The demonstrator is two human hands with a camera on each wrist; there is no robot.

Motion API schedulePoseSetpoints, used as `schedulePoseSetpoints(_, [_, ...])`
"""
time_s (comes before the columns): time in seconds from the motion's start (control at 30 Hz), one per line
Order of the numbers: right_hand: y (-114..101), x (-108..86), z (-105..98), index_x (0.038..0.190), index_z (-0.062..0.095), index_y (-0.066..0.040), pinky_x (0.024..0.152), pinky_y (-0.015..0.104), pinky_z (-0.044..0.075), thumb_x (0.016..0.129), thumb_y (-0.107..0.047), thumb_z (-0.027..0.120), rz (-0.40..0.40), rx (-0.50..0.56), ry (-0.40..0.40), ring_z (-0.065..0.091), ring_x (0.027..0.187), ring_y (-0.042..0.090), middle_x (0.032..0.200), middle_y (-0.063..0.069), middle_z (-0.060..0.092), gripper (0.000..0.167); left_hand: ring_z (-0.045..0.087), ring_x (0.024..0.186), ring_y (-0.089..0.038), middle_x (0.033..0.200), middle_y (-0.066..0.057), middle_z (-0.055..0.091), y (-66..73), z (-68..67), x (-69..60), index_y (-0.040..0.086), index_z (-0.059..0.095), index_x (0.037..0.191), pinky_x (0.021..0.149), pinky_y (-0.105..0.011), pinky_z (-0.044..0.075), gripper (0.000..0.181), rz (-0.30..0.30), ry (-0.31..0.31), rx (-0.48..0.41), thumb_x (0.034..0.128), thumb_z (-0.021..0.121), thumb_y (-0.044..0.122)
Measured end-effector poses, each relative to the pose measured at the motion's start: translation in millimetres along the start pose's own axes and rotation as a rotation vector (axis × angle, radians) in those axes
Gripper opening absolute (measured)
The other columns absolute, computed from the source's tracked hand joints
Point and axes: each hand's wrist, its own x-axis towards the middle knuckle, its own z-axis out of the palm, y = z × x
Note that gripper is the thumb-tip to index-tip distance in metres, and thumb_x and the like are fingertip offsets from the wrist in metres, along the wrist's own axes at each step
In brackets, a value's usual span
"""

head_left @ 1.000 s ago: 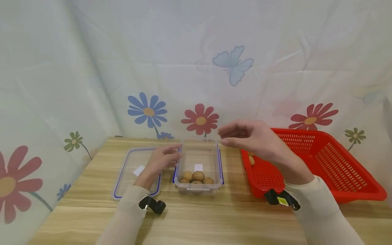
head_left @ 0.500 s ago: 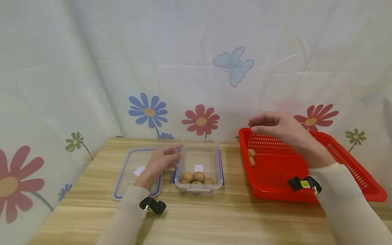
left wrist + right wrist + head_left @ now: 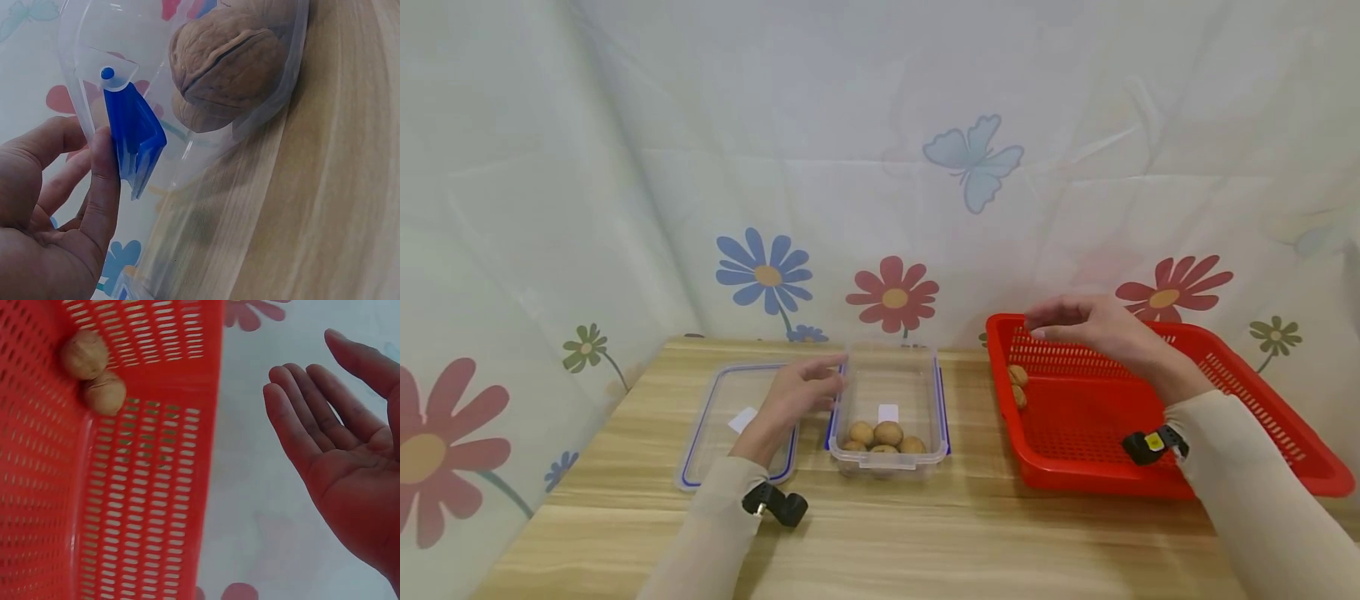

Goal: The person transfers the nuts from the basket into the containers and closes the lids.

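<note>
A clear plastic food container (image 3: 891,387) stands mid-table with several walnuts (image 3: 888,432) at its near end. My left hand (image 3: 795,393) is at its left side. The left wrist view shows the thumb and forefinger of that left hand (image 3: 62,200) holding the container's edge beside a blue latch (image 3: 132,134). My right hand (image 3: 1097,325) is raised over the back of a red basket (image 3: 1026,450). Its fingers are loosely bent with nothing between them, as the right wrist view of the hand (image 3: 350,437) shows. Two walnuts (image 3: 94,372) lie in a corner of the basket.
A clear lid with a blue seal (image 3: 700,433) lies on the wooden table (image 3: 880,542), left of the container and partly behind my left hand. A flowered curtain (image 3: 820,167) hangs along the back of the table.
My right hand has moved right, from beside the container to above the red basket, and lately dipped slightly. The left hand, container and walnuts have stayed in place.
</note>
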Motion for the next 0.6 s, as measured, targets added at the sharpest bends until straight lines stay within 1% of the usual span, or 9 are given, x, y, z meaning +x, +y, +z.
schedulePoseSetpoints(0.23, [24,10.5,6,0.142,0.066,-0.004,0.102,0.053,0.056,0.098,-0.023,0.078,-0.025,-0.003,-0.084,0.064,0.122,0.034,0.136,0.015,0.069,0.049,0.072,0.104,-0.029,0.127,-0.015,0.071,0.7,-0.1,-0.7,0.015,0.068,0.144,0.087,-0.037,0.063,0.048,-0.004,0.006,-0.007,0.0968,0.076,0.018])
schedulePoseSetpoints(0.37, [35,15.9,10,0.143,0.065,-0.004,0.102,0.054,0.057,0.098,-0.022,0.078,0.009,-0.002,-0.156,0.064,0.122,0.034,0.135,0.015,0.070,0.050,0.072,0.101,-0.027,0.128,-0.016,0.070,1.1,-0.1,-0.8,0.014,0.068,0.144,0.088,-0.037,0.063,0.048,-0.001,0.004,-0.014,0.0966,0.077,0.018])
schedulePoseSetpoints(0.47, [41,17.3,14,0.145,0.064,-0.004,0.102,0.054,0.057,0.097,-0.022,0.079,0.047,0.010,-0.194,0.063,0.123,0.033,0.137,0.015,0.069,0.053,0.071,0.100,-0.026,0.128,-0.017,0.070,1.6,0.0,-1.2,0.012,0.067,0.145,0.089,-0.039,0.062,0.049,0.007,-0.001,-0.022,0.0969,0.076,0.018])
schedulePoseSetpoints(0.6, [46,19.5,19,0.145,0.063,-0.002,0.103,0.053,0.056,0.097,-0.018,0.079,0.044,0.021,-0.222,0.064,0.122,0.033,0.138,0.016,0.068,0.053,0.071,0.100,-0.026,0.127,-0.017,0.070,1.5,-0.2,-1.1,0.011,0.067,0.145,0.090,-0.041,0.062,0.049,0.017,-0.001,-0.023,0.0972,0.076,0.017])
